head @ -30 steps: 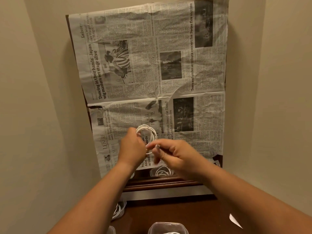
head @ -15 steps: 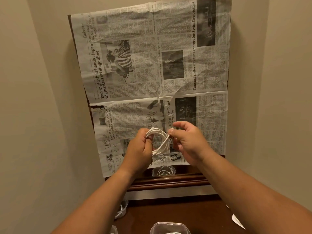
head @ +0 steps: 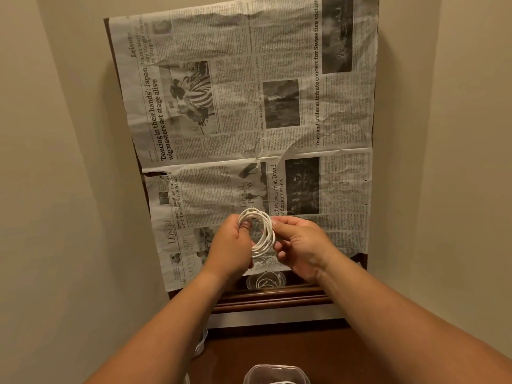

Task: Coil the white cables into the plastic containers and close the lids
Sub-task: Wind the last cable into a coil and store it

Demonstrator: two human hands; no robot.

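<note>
I have the coiled white cable (head: pixel 262 236) pinched between both hands, my left hand (head: pixel 232 243) curled round its left side and my right hand (head: pixel 300 246) nipping its right. It is held up in front of the newspaper (head: pixel 249 106), well above the dark wooden top (head: pixel 277 347). I judge this coil wound but not yet boxed. The clear plastic container (head: pixel 277 369) at the near edge shows white cable inside, though I cannot tell whether it has a lid on.

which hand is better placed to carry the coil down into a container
Likely left: the left hand wraps the cable coil with its thumb through the loop; the right hand only pinches the rim.
</note>
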